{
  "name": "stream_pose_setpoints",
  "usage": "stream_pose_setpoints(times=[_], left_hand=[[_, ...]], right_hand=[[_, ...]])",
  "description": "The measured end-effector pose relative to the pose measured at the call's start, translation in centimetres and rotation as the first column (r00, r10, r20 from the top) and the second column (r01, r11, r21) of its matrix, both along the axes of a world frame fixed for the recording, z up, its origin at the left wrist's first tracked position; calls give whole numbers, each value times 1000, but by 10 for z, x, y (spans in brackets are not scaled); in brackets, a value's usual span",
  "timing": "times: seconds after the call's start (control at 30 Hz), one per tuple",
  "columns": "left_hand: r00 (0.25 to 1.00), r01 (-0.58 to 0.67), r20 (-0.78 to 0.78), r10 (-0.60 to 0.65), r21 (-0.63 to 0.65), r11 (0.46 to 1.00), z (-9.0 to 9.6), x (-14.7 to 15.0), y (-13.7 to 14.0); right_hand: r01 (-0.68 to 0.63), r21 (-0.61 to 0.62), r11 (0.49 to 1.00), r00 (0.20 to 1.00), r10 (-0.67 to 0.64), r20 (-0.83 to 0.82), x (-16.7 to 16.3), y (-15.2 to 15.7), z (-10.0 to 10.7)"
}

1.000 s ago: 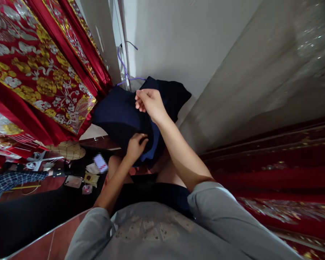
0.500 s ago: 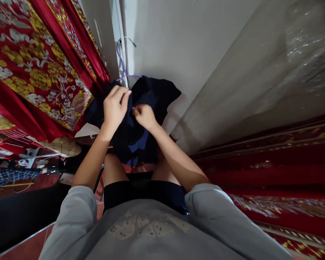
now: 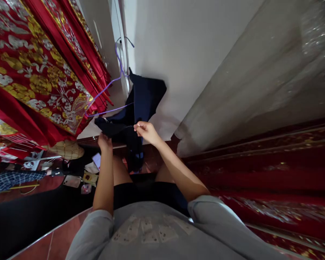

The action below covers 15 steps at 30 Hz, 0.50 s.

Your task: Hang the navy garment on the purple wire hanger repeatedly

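Note:
A dark navy garment (image 3: 147, 94) hangs half off a purple wire hanger (image 3: 108, 86). Its right part still drapes over the hanger, while the hanger's left arm sticks out bare. My left hand (image 3: 105, 141) is closed on the left part of the cloth, its fingertips partly hidden by the fabric. With thumb and fingers pinched, my right hand (image 3: 146, 131) grips the garment near its middle, below the hanger. The hanger's hook is caught on a white upright frame (image 3: 121, 47) against the wall.
Red cloth with gold and silver embroidery (image 3: 43, 72) hangs at left, touching the hanger's end. Phones (image 3: 72, 181) and small items lie on a black surface (image 3: 35, 213). A person's plaid sleeve (image 3: 13, 180) shows there. Plastic sheeting (image 3: 246, 83) and red fabric (image 3: 273, 169) line the right.
The garment's left side has come off the hanger, baring its purple arm. My left hand has moved down with that cloth; my right hand has dropped slightly, still pinching.

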<state>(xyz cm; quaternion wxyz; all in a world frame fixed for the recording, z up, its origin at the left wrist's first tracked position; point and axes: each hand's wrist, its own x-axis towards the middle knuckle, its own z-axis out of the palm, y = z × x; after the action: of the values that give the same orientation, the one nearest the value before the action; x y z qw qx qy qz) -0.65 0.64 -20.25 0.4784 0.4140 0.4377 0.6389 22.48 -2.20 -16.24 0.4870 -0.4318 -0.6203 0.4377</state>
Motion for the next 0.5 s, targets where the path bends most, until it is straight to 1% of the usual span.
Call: stream_pose_setpoints(times=[0.03, 0.07, 0.1, 0.13, 0.17, 0.23, 0.27, 0.33, 0.4, 0.47, 0.5], left_hand=[[1000, -20, 23, 21, -58, 998, -11, 11, -9], [999, -32, 38, 36, -109, 994, -19, 22, -16], [998, -34, 50, 42, -150, 988, -21, 31, -22], [998, -17, 58, 26, -157, 987, -18, 41, -27], [998, 13, 60, -5, -131, 991, -11, 49, -31], [995, 91, 38, -91, -13, 996, 14, 65, -35], [992, 129, 0, -129, 60, 990, 29, 72, -36], [975, 195, -149, -166, 202, 960, 58, 83, -34], [941, 212, -325, -99, 334, 919, 79, 90, -30], [897, 219, -442, -10, 425, 878, 89, 89, -25], [879, 243, -476, -12, 426, 872, 89, 86, -23]], right_hand=[[15, -17, 1000, 1000, -15, -4, 2, 1, -4], [32, -38, 999, 999, -32, 6, 6, 2, -9], [53, -57, 997, 998, -51, 32, 9, 3, -12], [78, -72, 994, 995, -73, 70, 12, 3, -15], [98, -77, 992, 990, -89, 113, 15, 3, -16], [84, -53, 995, 982, -73, 175, 18, -1, -13], [39, -37, 999, 984, -31, 174, 17, -4, -9], [-110, -28, 993, 988, 113, 107, 13, -12, 3], [-242, -52, 969, 970, 242, -6, 8, -20, 19], [-270, -74, 960, 961, 264, -78, 6, -23, 36], [-257, -63, 964, 965, 252, -74, 6, -22, 44]])
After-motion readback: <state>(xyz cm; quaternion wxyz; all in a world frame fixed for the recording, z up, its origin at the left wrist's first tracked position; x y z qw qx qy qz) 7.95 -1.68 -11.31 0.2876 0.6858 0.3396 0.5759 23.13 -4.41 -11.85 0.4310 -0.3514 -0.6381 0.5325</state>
